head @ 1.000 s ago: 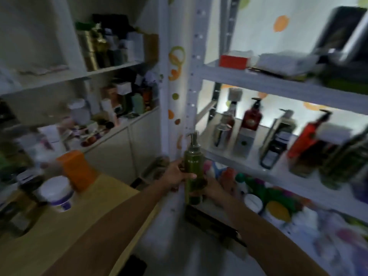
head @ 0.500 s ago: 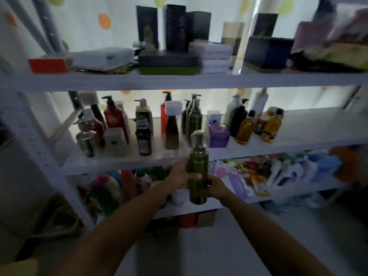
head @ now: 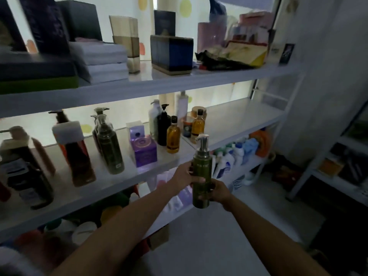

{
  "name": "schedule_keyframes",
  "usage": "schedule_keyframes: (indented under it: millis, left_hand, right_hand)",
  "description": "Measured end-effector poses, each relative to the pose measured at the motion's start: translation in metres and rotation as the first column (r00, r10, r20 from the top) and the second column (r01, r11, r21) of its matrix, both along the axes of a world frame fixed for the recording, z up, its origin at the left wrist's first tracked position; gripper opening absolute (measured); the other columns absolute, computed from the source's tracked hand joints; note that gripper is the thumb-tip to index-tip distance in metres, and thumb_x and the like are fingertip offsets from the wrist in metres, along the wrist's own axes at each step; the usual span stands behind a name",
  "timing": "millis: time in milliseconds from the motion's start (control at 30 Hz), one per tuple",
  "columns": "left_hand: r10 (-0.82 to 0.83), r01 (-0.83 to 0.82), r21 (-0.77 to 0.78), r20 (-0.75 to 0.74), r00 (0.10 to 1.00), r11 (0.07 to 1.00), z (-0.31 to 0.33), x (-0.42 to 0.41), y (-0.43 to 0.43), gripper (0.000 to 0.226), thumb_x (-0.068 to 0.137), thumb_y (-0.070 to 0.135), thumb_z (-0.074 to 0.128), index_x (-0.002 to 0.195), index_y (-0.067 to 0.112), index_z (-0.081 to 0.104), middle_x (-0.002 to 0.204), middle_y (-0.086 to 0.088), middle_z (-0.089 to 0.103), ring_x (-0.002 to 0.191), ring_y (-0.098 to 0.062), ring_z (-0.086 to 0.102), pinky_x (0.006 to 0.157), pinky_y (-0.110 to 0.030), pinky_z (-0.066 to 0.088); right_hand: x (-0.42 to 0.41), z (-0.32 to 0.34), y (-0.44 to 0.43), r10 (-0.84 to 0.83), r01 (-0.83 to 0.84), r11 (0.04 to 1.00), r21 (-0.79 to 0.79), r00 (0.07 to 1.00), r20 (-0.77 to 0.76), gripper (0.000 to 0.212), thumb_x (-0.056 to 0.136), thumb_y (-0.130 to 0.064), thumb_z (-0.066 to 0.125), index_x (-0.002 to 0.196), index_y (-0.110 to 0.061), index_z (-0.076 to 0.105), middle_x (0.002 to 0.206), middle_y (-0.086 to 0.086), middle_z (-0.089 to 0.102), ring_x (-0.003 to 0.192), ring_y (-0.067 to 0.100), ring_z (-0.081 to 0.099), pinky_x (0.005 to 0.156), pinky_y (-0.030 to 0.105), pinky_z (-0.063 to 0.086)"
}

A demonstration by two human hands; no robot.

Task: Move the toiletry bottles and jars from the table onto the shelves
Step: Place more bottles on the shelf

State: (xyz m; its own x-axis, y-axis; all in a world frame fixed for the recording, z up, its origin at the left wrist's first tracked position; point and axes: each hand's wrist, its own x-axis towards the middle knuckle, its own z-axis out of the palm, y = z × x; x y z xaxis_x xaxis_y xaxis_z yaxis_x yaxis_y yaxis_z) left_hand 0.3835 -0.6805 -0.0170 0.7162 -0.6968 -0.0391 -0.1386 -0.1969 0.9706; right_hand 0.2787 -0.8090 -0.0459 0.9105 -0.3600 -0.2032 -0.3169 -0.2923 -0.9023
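1. Olive-green cylindrical pump bottle with a silver collar and white pump head: held upright in the air, in front of the front edge of the white middle shelf board. It is off the table and on no shelf.
2. Left hand: fingers wrapped round the bottle's upper body from the left, thumb laid across the front.
3. Right hand: grips the lower body from the right, fingers curled round to the front. The bottle's base shows below this hand.
4. Middle shelf, left and centre: crowded. A matching olive-green pump bottle stands near the front edge, and a purple square box sits just right of it, also close to the edge.
5. Further right: a black pump bottle, a squat amber bottle with a dark cap and a second amber bottle stand close together.
6. Right of the amber bottles, bare white board runs to the shelf's right end. In this view the held bottle's pump head overlaps the front edge of that stretch.
7. Upper shelf board: packed with boxes and folded white cloths. Its front edge overhangs the middle shelf.
8. Lower shelf: blue-and-white plastic bottles are crowded just behind and right of the held bottle.
9. Pale floor lies under both forearms.
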Motion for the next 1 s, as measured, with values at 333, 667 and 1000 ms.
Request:
schedule_keyframes:
  millis: [333,667,1000]
  left_hand:
    - [-0.126,0.121,0.057,0.101,0.987,0.991,0.011,0.088,-0.144,0.067,0.060,0.025,0.086,0.120,0.012,0.058,0.114,-0.003,0.066,0.106,-0.019,0.062,0.091,-0.037,0.052]
    - [-0.042,0.042,0.003,0.167,0.985,0.999,0.015,0.141,-0.241,0.073,0.061,0.040,0.082,0.122,0.014,0.054,0.117,-0.004,0.063,0.110,-0.021,0.060,0.094,-0.041,0.051]
    - [0.306,-0.288,-0.111,0.212,0.928,0.951,0.029,0.206,-0.301,0.056,0.074,0.006,0.076,0.123,0.013,0.050,0.123,0.000,0.059,0.114,-0.015,0.054,0.095,-0.028,0.045]
  right_hand:
    - [0.069,0.013,-0.129,-0.129,0.129,0.991,-0.041,0.992,0.001,0.059,0.068,-0.001,0.080,0.121,-0.004,0.056,0.107,0.007,0.060,0.101,0.022,0.057,0.078,0.031,0.051]
    - [0.144,0.013,-0.240,-0.049,0.053,0.996,-0.072,0.997,0.051,0.060,0.066,-0.004,0.081,0.120,-0.008,0.056,0.115,0.006,0.063,0.112,0.027,0.058,0.082,0.028,0.053]
    - [0.271,0.033,-0.314,0.206,-0.169,0.947,-0.272,0.972,0.113,0.044,0.080,0.000,0.069,0.122,-0.003,0.056,0.120,0.016,0.062,0.110,0.031,0.057,0.089,0.030,0.046]
